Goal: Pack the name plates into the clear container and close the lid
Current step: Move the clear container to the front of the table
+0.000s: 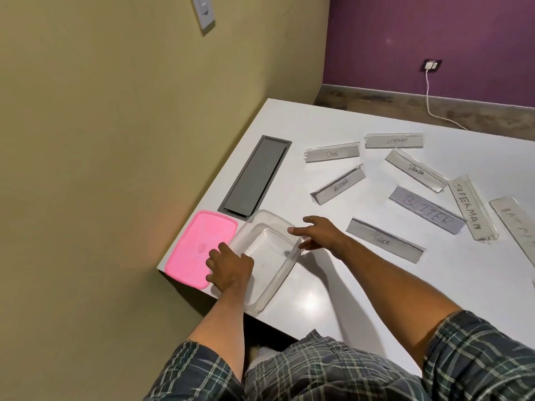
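The clear container (265, 256) sits empty at the near left corner of the white tabletop (333, 285), with its pink lid (197, 247) lying flat just beside it on the left. The person has both hands on the container: the left hand (230, 267) curls over the near left rim, gripping it, and the right hand (315, 233) rests on the far right rim, fingers spread and loose rather than clamped.

None of the name plates is packed yet. They lie scattered to the right and beyond the container. The nearest is the TIGER plate (385, 243), just to the right of the right hand, its long axis running diagonally from upper left down to lower right. The ALPHA plate (338, 185) lies further back, and the BUTTER plate (427, 214) sits beyond TIGER.

So the right hand is clearly the nearer one for a first pick, and I'd guess TIGER goes first. That plate looks about as long as the container, so it will probably need lining up with the container's long side to drop in.
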